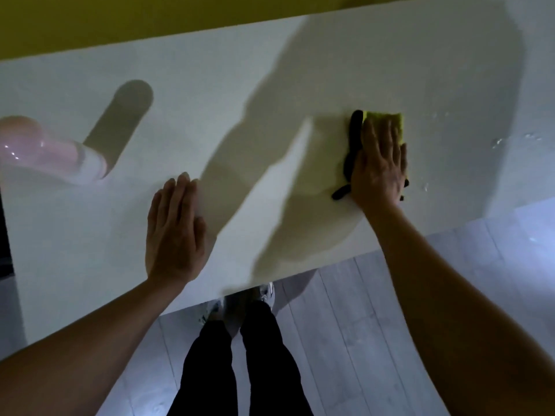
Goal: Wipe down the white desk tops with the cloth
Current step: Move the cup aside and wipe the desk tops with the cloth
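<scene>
Two hands lie flat on the white desk top (228,94), and you stand close against its near edge. Your right hand (380,163) presses down on the cloth (386,121) with straight fingers that are held together; the fingers do not curl around it. The cloth is on the right part of the desk, under your palm. It is yellow-green on the far side, where a folded edge shows beyond your fingertips, and black on the left side, where a dark strip comes out along your thumb and ends in a small tail near your wrist. A bit of black shows also at the right of your wrist.

Your left hand (174,232) rests open on the bare desk surface, well apart from the cloth, with fingers straight and close together, and it holds nothing.

Some small water drops (497,142) shine on the desk to the right of the cloth. On the far left a pink bottle (45,151), blurred, is on the desk and gives a long shadow. Below the desk edge you see your black trousers (240,361) and the grey plank floor (360,325).
</scene>
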### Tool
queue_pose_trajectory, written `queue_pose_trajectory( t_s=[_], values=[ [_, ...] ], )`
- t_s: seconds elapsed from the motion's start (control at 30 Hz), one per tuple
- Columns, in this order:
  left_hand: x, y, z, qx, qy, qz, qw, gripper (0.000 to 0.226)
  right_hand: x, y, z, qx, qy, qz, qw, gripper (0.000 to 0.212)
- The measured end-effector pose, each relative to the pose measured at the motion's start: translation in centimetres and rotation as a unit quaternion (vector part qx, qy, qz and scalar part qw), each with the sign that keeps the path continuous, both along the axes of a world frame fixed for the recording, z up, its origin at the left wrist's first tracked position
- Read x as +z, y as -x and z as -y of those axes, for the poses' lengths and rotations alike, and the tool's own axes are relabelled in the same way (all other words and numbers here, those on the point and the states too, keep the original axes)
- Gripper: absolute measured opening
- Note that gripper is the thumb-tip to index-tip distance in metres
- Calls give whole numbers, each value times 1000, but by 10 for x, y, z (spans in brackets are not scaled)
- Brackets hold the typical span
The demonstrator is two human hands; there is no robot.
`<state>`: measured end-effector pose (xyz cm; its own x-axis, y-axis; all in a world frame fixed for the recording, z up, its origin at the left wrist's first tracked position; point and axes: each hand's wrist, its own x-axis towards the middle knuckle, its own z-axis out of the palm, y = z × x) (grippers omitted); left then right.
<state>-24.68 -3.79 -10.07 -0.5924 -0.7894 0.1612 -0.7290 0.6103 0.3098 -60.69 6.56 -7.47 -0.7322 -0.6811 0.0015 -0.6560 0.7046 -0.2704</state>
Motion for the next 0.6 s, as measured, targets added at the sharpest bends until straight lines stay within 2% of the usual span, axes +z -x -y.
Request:
queue_pose_trajectory(
  t_s=[0.1, 0.23, 0.33, 0.4, 0.47, 0.6],
  values=[
    [-2, -1, 0, -1, 6, 1, 1000, 61, 2, -39, 12, -17, -4, -8, 1000, 58],
    [-5, -3, 2, -7, 6, -17, 1000, 58, -3, -177, 11, 151, 5, 4, 989, 67],
    [-9, -6, 4, -18, 9, -36, 999, 59, -6, -258, -7, 223, -14, 39, 974, 65],
    [-10, -8, 5, -20, 10, -39, 999, 58, -6, -251, -14, 265, 2, 21, 964, 63],
    [-10, -6, 4, -22, 15, -30, 999, 56, -6, -212, -28, 261, -9, -11, 965, 68],
    [-9, -5, 3, -17, 9, -10, 1000, 60, -7, -100, -80, 48, 0, -8, 999, 61]
  ],
)
